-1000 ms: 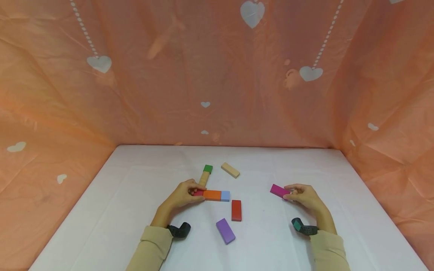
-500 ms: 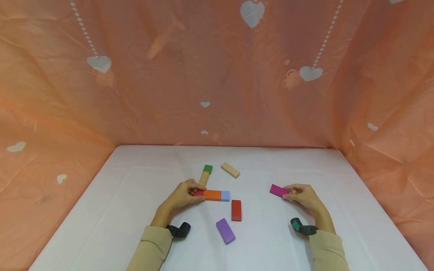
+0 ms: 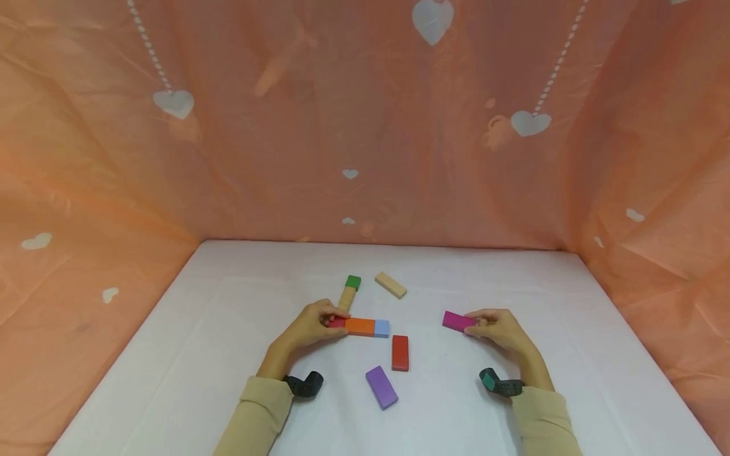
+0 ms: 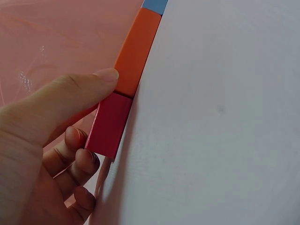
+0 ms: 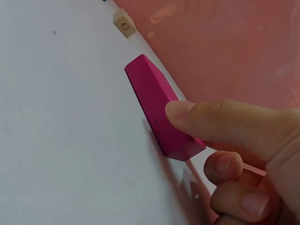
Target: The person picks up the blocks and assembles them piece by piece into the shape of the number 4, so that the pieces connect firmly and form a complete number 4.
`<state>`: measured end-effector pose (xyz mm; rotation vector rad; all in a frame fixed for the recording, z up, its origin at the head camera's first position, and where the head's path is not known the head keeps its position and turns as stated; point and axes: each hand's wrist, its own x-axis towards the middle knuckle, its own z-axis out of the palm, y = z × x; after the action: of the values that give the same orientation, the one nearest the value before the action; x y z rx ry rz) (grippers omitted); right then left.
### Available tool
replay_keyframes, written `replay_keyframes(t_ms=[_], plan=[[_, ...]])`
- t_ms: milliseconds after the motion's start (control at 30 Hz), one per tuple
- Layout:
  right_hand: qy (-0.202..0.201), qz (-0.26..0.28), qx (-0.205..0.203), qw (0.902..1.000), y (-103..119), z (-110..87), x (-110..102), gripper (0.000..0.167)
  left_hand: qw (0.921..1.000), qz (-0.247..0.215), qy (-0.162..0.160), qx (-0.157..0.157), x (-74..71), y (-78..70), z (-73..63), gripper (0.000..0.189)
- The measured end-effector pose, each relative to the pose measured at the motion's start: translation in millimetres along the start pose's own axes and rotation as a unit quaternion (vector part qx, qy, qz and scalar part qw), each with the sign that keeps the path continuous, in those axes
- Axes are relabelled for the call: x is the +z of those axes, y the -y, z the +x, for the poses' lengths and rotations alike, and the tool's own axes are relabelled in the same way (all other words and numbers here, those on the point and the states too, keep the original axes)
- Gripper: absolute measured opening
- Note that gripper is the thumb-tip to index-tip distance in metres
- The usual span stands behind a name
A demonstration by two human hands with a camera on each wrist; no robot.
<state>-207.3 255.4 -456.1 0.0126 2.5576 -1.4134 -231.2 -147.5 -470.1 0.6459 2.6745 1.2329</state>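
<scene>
At the left end of a row of blocks, my left hand point(image 3: 308, 326) pinches a crimson block point(image 4: 110, 124) between thumb and fingers. The thumb tip lies by its seam with the orange block point(image 3: 360, 327), and a light blue block point(image 3: 381, 329) follows at the right end. Behind the row, a natural wood block point(image 3: 346, 298) leads back to a green block point(image 3: 353, 282). My right hand point(image 3: 504, 330) pinches a magenta block point(image 5: 152, 103) by its near end; its other end points left, toward the row. A shadow shows beside it on the white table.
A red block point(image 3: 400, 353) and a purple block point(image 3: 381, 387) lie in front of the row on the white table point(image 3: 456, 405). Another natural wood block point(image 3: 390, 285) lies farther back. An orange sheet with hearts point(image 3: 388, 126) hangs behind the table.
My right hand has moved slightly left with the magenta block. The left hand keeps its grip at the row's end. The head view has shifted a little.
</scene>
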Motion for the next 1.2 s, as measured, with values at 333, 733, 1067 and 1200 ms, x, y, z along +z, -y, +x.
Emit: replay_keyframes(t_ms=[333,733,1067,1200], plan=[[0.017,0.005,-0.03,0.9994,7,9.6,13,0.043,0.9998,-0.005,-0.001,0.019,-1.1,0.9,-0.4,0.028],[0.022,-0.022,-0.066,0.9973,15,16.9,31,0.038,0.9997,-0.003,-0.004,0.024,-0.2,3.0,0.6,0.029],[0.023,-0.027,-0.06,0.9976,19,16.3,40,0.037,0.9996,0.002,-0.007,0.028,0.3,3.4,-1.1,0.028],[0.022,-0.022,-0.067,0.9973,22,16.2,41,0.036,0.9997,-0.001,-0.007,0.025,-0.2,0.5,-0.2,0.028]])
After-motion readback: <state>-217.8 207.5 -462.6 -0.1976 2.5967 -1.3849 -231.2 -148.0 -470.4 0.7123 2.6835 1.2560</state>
